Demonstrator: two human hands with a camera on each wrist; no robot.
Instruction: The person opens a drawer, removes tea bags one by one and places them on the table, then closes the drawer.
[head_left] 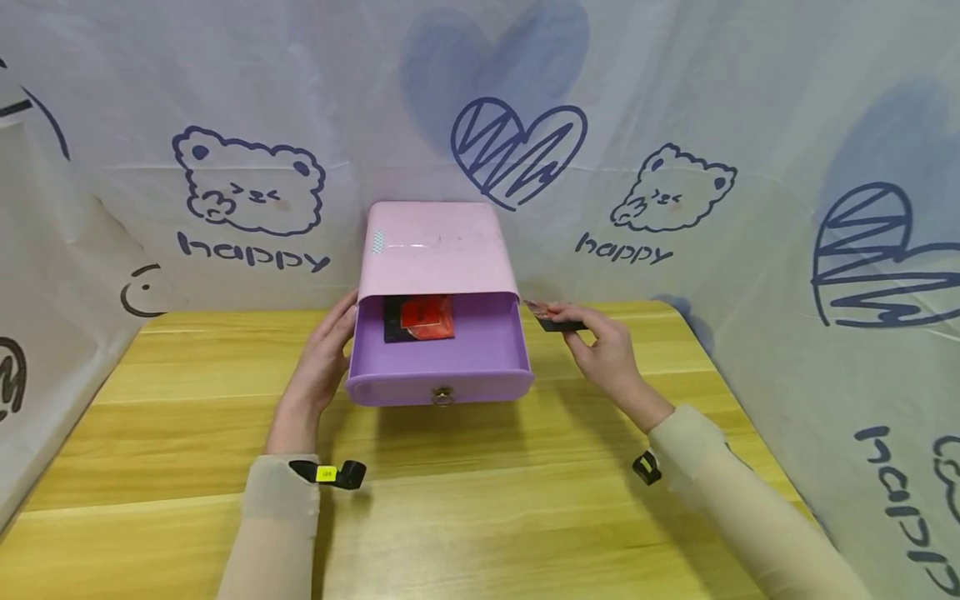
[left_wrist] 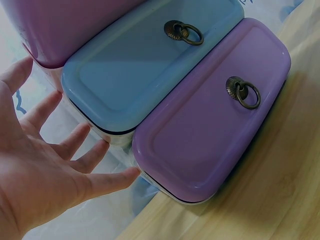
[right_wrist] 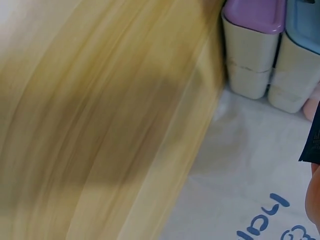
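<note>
A stacked drawer unit (head_left: 435, 246) with a pink top stands against the back curtain. Its purple top drawer (head_left: 480, 350) is pulled out, and a black and red packet (head_left: 427, 318) lies toward its back left. My left hand (head_left: 322, 354) rests against the unit's left side; in the left wrist view its spread fingers (left_wrist: 80, 137) touch the casing beside the closed blue drawer (left_wrist: 135, 75) and closed lower purple drawer (left_wrist: 215, 115). Off the unit's right side, my right hand (head_left: 603, 346) pinches a flat dark packet (head_left: 558, 323) between thumb and fingers.
The unit sits at the far edge of a wooden table (head_left: 465, 517). Behind and beside it hangs a white curtain (head_left: 360, 75) with blue drawings. Metal ring pulls (left_wrist: 245, 92) stick out from the drawer fronts.
</note>
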